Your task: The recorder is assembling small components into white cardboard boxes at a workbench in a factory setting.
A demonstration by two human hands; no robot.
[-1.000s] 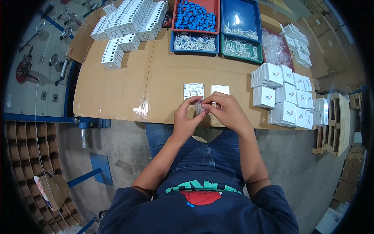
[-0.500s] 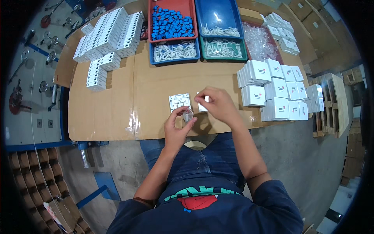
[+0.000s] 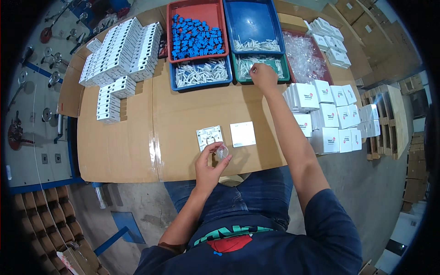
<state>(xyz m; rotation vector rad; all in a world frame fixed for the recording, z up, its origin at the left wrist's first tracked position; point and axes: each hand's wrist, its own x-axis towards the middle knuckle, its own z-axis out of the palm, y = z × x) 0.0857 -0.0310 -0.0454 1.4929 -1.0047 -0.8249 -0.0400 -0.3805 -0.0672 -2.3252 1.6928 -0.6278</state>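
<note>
The left grip [image 3: 207,170] is drawn in around a small clear plastic piece [image 3: 222,152], pinching it between the thumb on the near side and the curled fingers on the far side. The clear piece sits right at those fingertips, its rounded outline facing up; what is inside it is too small to tell. It is above the near edge of the counter [image 3: 119,149], just in front of an open white square unit [image 3: 209,134], whose nearest corner the fingers partly cover. A flat white square plate [image 3: 243,134] lies to the right of that unit, close by but apart from it.

The right grip [image 3: 264,77] is well away from the clear piece, at the far side of the counter over the green tray [image 3: 288,73]. Its fingers are bent down toward the white plugs [image 3: 274,63] in that tray; whether they are spread or pinching a plug, I cannot tell. To the left of the green tray stands a blue tray [image 3: 173,77] of similar white pieces, with a red tray [image 3: 195,8] of blue parts behind it. White square boxes [image 3: 327,117] stand stacked on the right, beside the right forearm.
</note>
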